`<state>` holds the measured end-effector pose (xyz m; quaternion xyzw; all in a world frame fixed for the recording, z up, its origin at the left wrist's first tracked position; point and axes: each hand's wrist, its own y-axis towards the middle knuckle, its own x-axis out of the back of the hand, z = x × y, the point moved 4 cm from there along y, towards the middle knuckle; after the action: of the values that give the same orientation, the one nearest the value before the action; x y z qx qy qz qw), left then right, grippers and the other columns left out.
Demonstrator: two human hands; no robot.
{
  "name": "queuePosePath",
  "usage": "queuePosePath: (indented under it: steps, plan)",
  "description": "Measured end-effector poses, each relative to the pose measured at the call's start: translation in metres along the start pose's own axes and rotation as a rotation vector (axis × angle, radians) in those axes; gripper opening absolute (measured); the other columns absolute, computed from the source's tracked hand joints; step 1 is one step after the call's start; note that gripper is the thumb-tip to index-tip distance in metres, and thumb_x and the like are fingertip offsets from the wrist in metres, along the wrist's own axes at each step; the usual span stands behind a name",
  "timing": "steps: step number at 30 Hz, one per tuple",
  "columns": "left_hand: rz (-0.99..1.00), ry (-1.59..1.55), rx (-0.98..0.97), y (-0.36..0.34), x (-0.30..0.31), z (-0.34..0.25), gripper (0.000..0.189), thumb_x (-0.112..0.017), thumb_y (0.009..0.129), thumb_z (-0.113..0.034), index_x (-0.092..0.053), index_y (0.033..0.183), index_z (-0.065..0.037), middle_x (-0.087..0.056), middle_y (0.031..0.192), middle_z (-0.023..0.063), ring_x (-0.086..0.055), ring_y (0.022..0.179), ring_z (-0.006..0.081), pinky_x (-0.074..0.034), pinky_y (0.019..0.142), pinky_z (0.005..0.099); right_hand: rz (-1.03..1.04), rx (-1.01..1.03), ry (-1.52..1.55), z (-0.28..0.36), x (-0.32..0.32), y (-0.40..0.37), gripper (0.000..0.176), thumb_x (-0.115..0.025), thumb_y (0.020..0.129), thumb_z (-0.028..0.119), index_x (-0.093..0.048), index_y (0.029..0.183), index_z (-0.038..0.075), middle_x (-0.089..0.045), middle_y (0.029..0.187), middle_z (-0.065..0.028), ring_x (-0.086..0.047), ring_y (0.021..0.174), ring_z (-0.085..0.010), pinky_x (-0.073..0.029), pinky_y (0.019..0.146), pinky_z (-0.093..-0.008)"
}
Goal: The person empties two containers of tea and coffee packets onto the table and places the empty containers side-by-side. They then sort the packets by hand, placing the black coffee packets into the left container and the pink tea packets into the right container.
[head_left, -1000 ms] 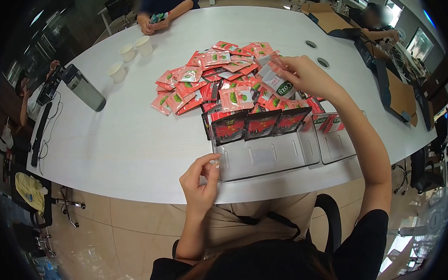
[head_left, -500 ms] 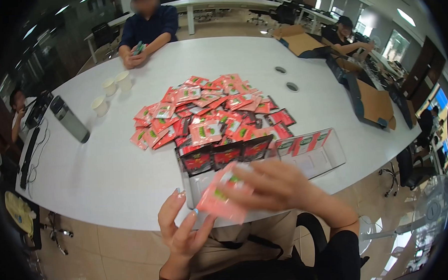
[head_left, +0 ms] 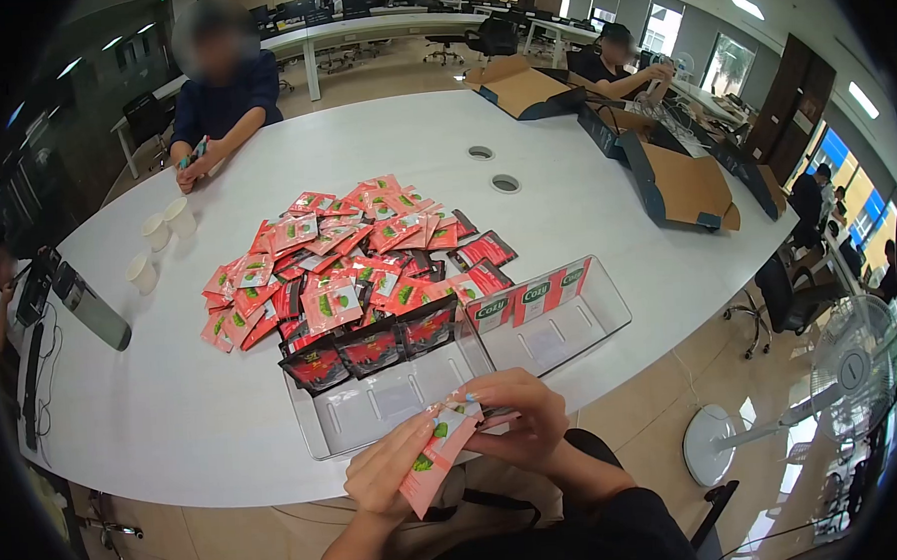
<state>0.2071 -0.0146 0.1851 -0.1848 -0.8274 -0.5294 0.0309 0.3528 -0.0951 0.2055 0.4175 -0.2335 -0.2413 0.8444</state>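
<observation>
Both my hands hold one pink sachet [head_left: 434, 459] with green print at the table's near edge. My left hand [head_left: 389, 470] grips its lower part and my right hand [head_left: 515, 427] pinches its upper end. Just beyond them sits a clear plastic tray [head_left: 379, 408] with three dark red sachets [head_left: 369, 349] standing upright along its far wall. A second clear tray [head_left: 561, 325] to the right holds several upright pink sachets [head_left: 534, 294]. A big heap of pink sachets [head_left: 347, 254] lies behind the trays on the white table [head_left: 173, 392].
Three paper cups [head_left: 157, 243] and a grey bottle [head_left: 95, 310] are at the left. A person [head_left: 215, 90] in dark blue sits at the far side. Open cardboard boxes [head_left: 679, 180] lie at the right. Two round cable holes [head_left: 494, 168] mark the tabletop. A fan [head_left: 853, 372] stands right.
My right hand brought a sachet from the heap down to the near edge, and my left hand came up to grip it too. The view swung left.
</observation>
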Motion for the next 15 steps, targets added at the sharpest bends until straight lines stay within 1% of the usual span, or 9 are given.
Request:
queuePosePath:
  steps: [2,5,6,8,9,11,12,14,15]
  plan:
    - [-0.005,-0.003,-0.016,-0.004,-0.006,0.005,0.036,-0.077,0.074,-0.003,-0.065,0.108,0.004,-0.071,0.099,0.0227,-0.073,0.087,0.0317,-0.060,0.074,0.0339,0.028,-0.019,-0.043,-0.004,0.001,-0.004,0.057,-0.085,0.068,0.000,-0.055,0.116,0.000,-0.065,0.104,-0.0171,-0.066,0.100,-0.0253,-0.058,0.074,-0.0314]
    - [0.005,-0.019,-0.018,-0.011,-0.010,0.010,0.037,-0.077,0.074,-0.003,-0.065,0.109,0.003,-0.071,0.098,0.0223,-0.073,0.087,0.0311,-0.060,0.073,0.0333,-0.139,-0.217,0.220,-0.013,0.000,-0.016,0.049,-0.080,0.067,-0.011,-0.060,0.110,-0.002,-0.064,0.108,-0.0163,-0.068,0.091,-0.0215,-0.060,0.075,-0.0284]
    - [0.012,-0.027,-0.016,-0.013,-0.011,0.011,0.037,-0.077,0.074,-0.003,-0.065,0.109,0.003,-0.071,0.098,0.0221,-0.073,0.087,0.0309,-0.060,0.072,0.0328,-0.201,-0.200,0.282,-0.015,-0.001,-0.020,0.045,-0.079,0.067,-0.011,-0.060,0.107,-0.002,-0.064,0.108,-0.0164,-0.068,0.091,-0.0212,-0.060,0.075,-0.0283]
    - [0.082,-0.010,0.046,-0.017,-0.013,0.008,0.033,-0.076,0.078,-0.006,-0.064,0.108,0.001,-0.072,0.097,0.0212,-0.073,0.085,0.0315,-0.060,0.071,0.0345,-0.323,-0.167,0.403,-0.023,0.000,-0.030,0.038,-0.078,0.069,-0.012,-0.060,0.101,-0.002,-0.064,0.106,-0.0165,-0.067,0.091,-0.0206,-0.059,0.076,-0.0280]
    - [0.116,-0.002,0.078,-0.018,-0.014,0.007,0.031,-0.076,0.080,-0.008,-0.064,0.107,0.000,-0.072,0.097,0.0207,-0.073,0.084,0.0318,-0.060,0.070,0.0353,-0.287,-0.164,0.341,-0.027,0.000,-0.035,0.037,-0.077,0.070,-0.012,-0.059,0.100,-0.002,-0.064,0.105,-0.0172,-0.067,0.090,-0.0210,-0.058,0.076,-0.0286]
    - [0.073,-0.010,-0.007,-0.022,-0.018,0.010,0.035,-0.076,0.078,-0.007,-0.064,0.110,-0.001,-0.072,0.098,0.0202,-0.073,0.085,0.0304,-0.059,0.069,0.0321,-0.214,-0.155,0.218,-0.033,0.003,-0.042,0.035,-0.077,0.071,-0.012,-0.057,0.097,-0.002,-0.064,0.103,-0.0184,-0.067,0.088,-0.0218,-0.057,0.075,-0.0299]
    - [0.052,-0.013,-0.050,-0.023,-0.019,0.011,0.037,-0.076,0.077,-0.007,-0.064,0.111,-0.001,-0.072,0.099,0.0200,-0.073,0.086,0.0297,-0.059,0.068,0.0304,-0.203,-0.140,0.143,-0.032,0.005,-0.042,0.032,-0.074,0.074,-0.012,-0.056,0.098,-0.002,-0.064,0.102,-0.0190,-0.067,0.087,-0.0225,-0.057,0.074,-0.0304]
    - [0.013,-0.006,-0.069,-0.022,-0.021,0.014,0.034,-0.075,0.078,-0.008,-0.066,0.110,-0.002,-0.072,0.101,0.0181,-0.073,0.087,0.0296,-0.059,0.070,0.0305,-0.184,-0.109,-0.010,-0.027,0.007,-0.041,0.027,-0.069,0.079,-0.012,-0.055,0.099,-0.002,-0.064,0.100,-0.0200,-0.067,0.086,-0.0240,-0.056,0.072,-0.0314]
    - [-0.006,-0.004,-0.080,-0.022,-0.022,0.015,0.032,-0.074,0.078,-0.009,-0.066,0.109,-0.003,-0.072,0.102,0.0172,-0.073,0.087,0.0295,-0.059,0.071,0.0306,-0.262,-0.147,0.028,-0.027,0.009,-0.040,0.019,-0.064,0.085,-0.008,-0.053,0.099,-0.002,-0.064,0.097,-0.0197,-0.067,0.083,-0.0236,-0.056,0.072,-0.0320]
